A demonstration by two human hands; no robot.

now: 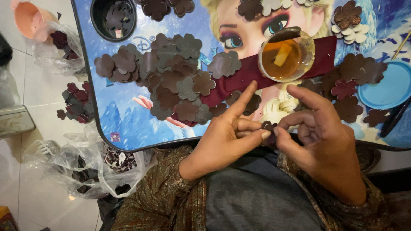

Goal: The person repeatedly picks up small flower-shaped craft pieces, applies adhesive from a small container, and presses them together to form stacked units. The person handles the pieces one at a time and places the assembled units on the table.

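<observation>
Small dark maroon flower-shaped cutout of thin leathery sheet, scalloped at the edge, pinched between thumb and fingertips of both hands. Mostly hidden by the fingers; only a little of the upper lobes showing, dull and matte. Held in the air just below the near edge of the table, above the lap, well apart from the heap of like pieces. Left hand gripping from the left, index finger pointing up and away. Right hand gripping from the right, index finger arched over. Tilt of the piece not readable.
</observation>
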